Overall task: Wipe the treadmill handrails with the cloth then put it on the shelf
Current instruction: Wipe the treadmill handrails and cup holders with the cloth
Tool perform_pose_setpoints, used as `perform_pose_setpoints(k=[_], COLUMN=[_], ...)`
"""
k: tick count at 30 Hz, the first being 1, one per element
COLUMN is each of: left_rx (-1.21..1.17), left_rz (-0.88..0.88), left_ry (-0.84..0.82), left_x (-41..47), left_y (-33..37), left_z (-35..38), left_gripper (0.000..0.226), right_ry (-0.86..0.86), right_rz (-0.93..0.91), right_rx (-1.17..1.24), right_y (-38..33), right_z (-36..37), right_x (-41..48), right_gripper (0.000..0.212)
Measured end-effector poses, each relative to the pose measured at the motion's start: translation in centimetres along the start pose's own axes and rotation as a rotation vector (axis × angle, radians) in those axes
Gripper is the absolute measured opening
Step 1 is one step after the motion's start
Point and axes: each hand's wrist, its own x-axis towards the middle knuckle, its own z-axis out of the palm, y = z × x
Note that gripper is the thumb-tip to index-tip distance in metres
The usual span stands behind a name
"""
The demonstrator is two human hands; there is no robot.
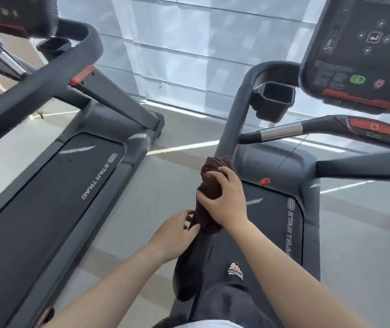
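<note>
1. Cloth (212, 176) is sitting bunched around the left handrail (229, 129), toward its near end.
2. The right hand (224, 202) is gripping the cloth, with its fingers curling over the top of the rail.
3. The left hand (175, 233), half curled, appears to be pinching the cloth's lower edge.
4. Risk: the bunched fabric is probably missing the rail's underside.
5. Risk: a loosening grip is likely to let the cloth drop onto the belt (272, 221).

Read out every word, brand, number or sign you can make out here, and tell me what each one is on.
"STAR TRAC": along the deck edge of the left treadmill.
"STAR TRAC": along the deck edge of the right treadmill, last letter partly hidden.
Console of the right treadmill: small print and button symbols, too blurred to read.
Trousers: a small logo, too small to read.
No numbers can be read.
</note>
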Motion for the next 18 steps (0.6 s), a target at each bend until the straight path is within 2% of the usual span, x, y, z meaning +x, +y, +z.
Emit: perform_pose_setpoints(k=[5,12,18], left_rx=[0.079,0.162,0.221], left_rz=[0.06,0.135,0.164], left_ry=[-0.076,-0.057,-0.026], left_x=[-0.8,1.9,4.6], left_y=[-1.8,-1.6,-0.4], left_z=[-1.0,-3.6,-5.6], left_gripper=[0.043,0.038,0.037], right_ry=[0.038,0.053,0.0], right_rz=[0.056,0.046,0.035], right_rx=[-0.066,-0.195,-0.122], right_y=[-0.9,-1.7,-1.5], right_z=[0.8,1.6,0.7], right_x=[-0.8,2.6,2.1], right_gripper=[0.05,0.049,0.048])
